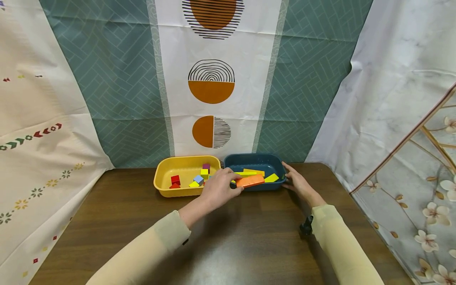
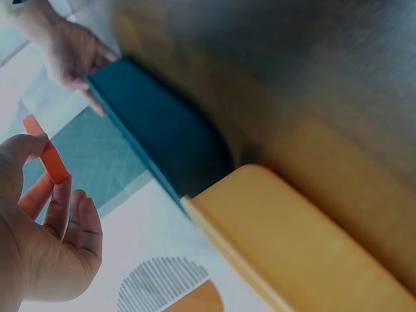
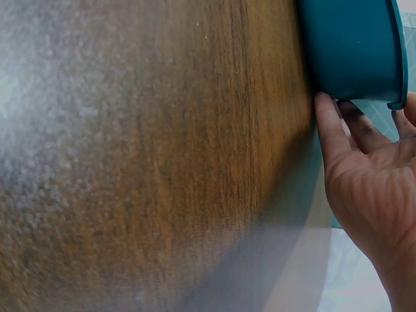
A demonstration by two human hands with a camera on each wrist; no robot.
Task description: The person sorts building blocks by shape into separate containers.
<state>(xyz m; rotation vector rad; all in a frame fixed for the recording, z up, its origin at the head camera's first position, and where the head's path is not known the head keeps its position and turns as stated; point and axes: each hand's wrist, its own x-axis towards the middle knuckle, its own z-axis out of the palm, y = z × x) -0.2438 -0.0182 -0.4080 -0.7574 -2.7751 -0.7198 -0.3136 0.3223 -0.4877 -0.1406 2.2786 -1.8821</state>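
My left hand pinches a flat orange block between thumb and fingers, above the front rim of a dark blue bin. The left wrist view shows the orange block held near one end, with the other fingers loosely bent. Inside the blue bin lie several yellow blocks, partly hidden by the hand and the orange block. At the bin's right end is my right hand, its fingers resting against the outer wall and rim. In the right wrist view those fingers look fairly straight.
A yellow bin stands directly left of the blue one, holding small blocks: red, blue, yellow and purple. Both bins sit at the back of a brown wooden table, before a patterned cloth.
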